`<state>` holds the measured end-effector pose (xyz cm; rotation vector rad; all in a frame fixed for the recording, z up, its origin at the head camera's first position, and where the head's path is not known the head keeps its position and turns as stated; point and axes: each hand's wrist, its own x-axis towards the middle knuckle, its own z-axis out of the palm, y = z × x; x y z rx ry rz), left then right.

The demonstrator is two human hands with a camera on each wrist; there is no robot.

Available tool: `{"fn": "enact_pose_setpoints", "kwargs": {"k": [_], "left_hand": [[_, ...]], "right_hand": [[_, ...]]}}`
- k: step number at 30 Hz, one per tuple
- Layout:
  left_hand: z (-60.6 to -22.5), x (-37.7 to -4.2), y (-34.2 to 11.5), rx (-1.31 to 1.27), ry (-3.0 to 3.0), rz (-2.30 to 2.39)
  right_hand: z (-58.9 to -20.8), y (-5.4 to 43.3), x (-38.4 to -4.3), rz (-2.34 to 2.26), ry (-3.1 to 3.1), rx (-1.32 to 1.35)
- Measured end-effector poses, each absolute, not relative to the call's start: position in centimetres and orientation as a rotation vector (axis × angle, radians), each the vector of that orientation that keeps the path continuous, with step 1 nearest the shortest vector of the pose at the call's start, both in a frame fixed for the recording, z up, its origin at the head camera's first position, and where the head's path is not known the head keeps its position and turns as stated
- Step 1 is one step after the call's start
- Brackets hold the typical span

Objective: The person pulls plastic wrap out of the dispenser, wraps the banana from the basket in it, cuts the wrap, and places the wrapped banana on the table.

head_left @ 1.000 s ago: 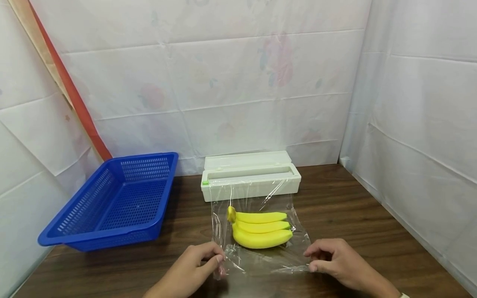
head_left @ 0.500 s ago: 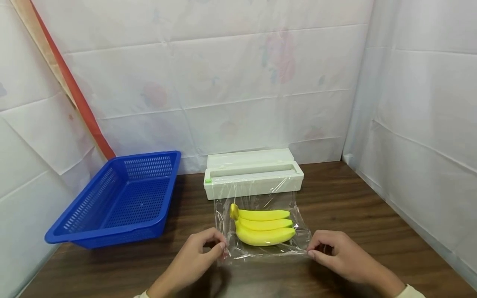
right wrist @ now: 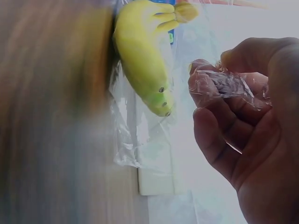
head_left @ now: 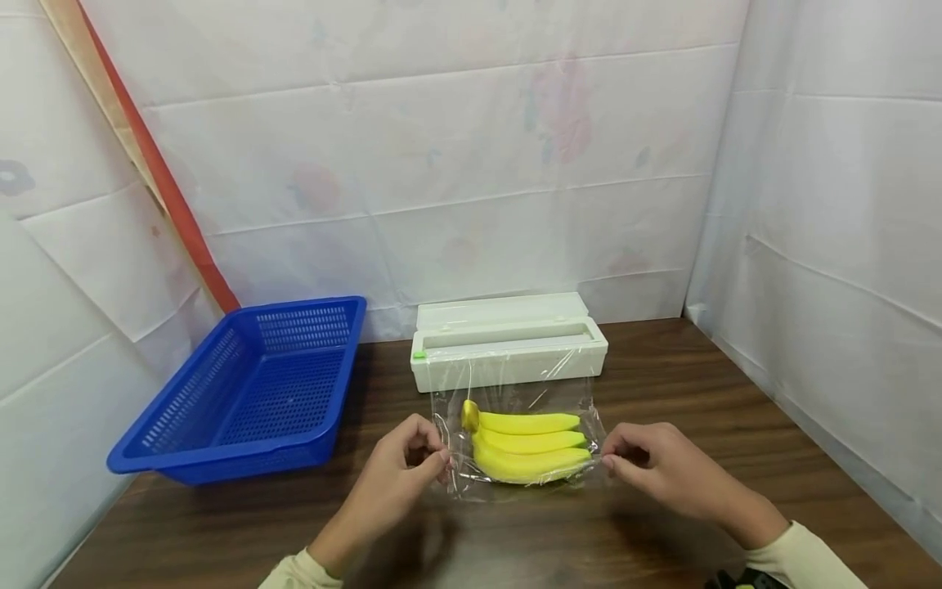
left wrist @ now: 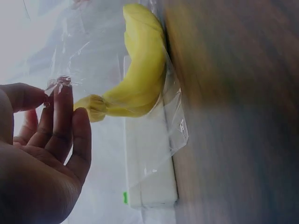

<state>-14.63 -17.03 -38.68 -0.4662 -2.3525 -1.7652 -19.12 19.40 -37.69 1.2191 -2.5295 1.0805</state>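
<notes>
Probably your step is folding the film (head_left: 548, 399) over the bananas (head_left: 526, 442), before the white box (head_left: 515, 370) at the table's (head_left: 655, 360) back edge. Left hand (head_left: 393, 470) and right hand (head_left: 658, 466) each pinch a film corner (thumb against fingertips); lowering it evenly seems called for. The box holds a pale roll (head_left: 508, 346); the blue basket's (head_left: 213, 458) slotted floor shows.
</notes>
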Motion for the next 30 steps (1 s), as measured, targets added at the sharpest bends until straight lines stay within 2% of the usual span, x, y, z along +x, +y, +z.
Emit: {"fn": "enact_pose_setpoints", "kwargs": {"k": [13, 23, 30], "left_hand": [[-38.2, -17.5, -16.6, -0.495, -2.217, -1.773], [-38.3, -18.4, -16.0, -0.552, -2.215, -1.444], [-38.3, -19.0, -15.8, -0.671, -2.156, -1.202]], "right_hand": [[-38.2, 18.9, -21.2, 1.079, -2.583, 0.99], [-39.3, 18.7, -21.7, 1.138, -2.544, 0.881], [-39.8, 18.4, -22.0, 1.135, -2.521, 0.936]]}}
